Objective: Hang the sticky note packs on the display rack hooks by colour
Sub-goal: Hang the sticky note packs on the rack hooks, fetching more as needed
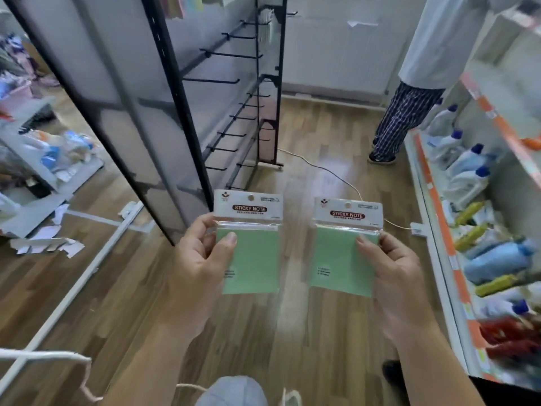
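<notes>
Two hands are held apart above a wooden floor (307,136); the left hand (196,259) pinches one green sticky note pack (251,253) and the right hand (395,273) pinches another green sticky note pack (341,259). Both packs are upright, side by side without touching. The black display rack (175,83), with bare hooks (231,55), stands behind them to the left.

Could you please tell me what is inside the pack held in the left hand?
A green note pad fills the clear pack below its white header. The left hand covers the pad's left edge and part of its small print.
</notes>
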The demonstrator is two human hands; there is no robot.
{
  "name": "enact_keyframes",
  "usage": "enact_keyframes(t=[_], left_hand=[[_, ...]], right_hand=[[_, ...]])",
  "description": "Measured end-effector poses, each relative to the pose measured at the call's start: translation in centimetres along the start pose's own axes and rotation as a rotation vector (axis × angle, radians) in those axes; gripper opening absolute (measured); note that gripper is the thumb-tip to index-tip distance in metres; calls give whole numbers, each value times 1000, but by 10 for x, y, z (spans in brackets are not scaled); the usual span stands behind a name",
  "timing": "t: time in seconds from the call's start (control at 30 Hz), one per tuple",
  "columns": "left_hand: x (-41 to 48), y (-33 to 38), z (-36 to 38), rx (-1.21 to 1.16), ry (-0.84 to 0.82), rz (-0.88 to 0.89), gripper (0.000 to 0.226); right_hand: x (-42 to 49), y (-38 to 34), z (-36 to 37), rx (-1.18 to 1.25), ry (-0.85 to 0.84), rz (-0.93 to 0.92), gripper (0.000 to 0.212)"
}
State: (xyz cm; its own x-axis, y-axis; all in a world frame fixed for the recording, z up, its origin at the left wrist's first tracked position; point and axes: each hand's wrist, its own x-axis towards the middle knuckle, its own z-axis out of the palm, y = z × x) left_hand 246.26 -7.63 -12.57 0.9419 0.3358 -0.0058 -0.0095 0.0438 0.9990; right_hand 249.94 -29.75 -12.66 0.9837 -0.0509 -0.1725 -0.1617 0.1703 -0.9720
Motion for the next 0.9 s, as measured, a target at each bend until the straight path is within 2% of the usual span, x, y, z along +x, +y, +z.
enact_keyframes(t=[0.23,0.4,0.53,0.67,0.83,0.9], left_hand=[[131,-6,58,-32,25,34,21],[261,-7,99,-11,-12,80,20],[362,18,124,83,-45,150,32],[440,31,155,77,-67,210,41],[524,24,187,94,6,195,63],[559,21,201,119,54,196,57]], right_hand=[[151,-20,6,-8,-20,8,15],[279,-36,27,-40,-6,-39,13],[369,-67,44,-54,-5,-82,12],[447,-86,53,-48,-2,-95,15],[551,-92,61,-19,-47,-66,18],[598,-95,64,-22,-90,-63,19]])
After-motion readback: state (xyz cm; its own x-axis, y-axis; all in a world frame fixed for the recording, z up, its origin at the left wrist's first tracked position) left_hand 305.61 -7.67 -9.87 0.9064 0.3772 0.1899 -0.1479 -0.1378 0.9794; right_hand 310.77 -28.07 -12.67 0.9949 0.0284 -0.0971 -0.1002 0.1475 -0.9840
